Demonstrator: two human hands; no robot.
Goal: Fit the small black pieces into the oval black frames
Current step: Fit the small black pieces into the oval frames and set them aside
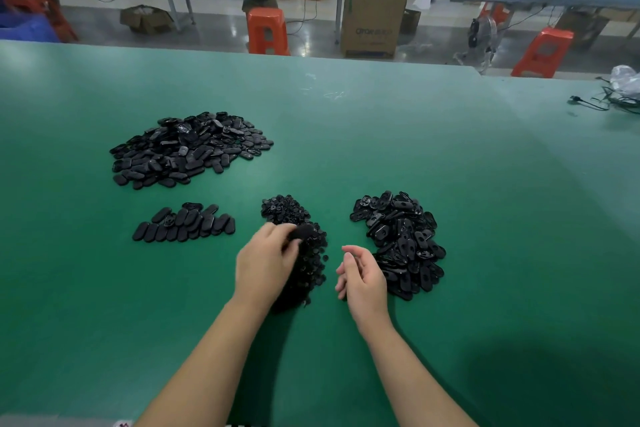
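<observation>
Left hand [266, 262] grips oval frame [302, 231] | right hand [362, 276] loose, holding nothing | carton [372, 22] print unreadable

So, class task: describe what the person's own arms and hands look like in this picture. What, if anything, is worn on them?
Both forearms are bare up to the bottom edge of the picture: no sleeves show. The left hand and right hand wear no gloves, and no rings, watch or wristband can be seen. No cables or markings show on either arm.
</observation>
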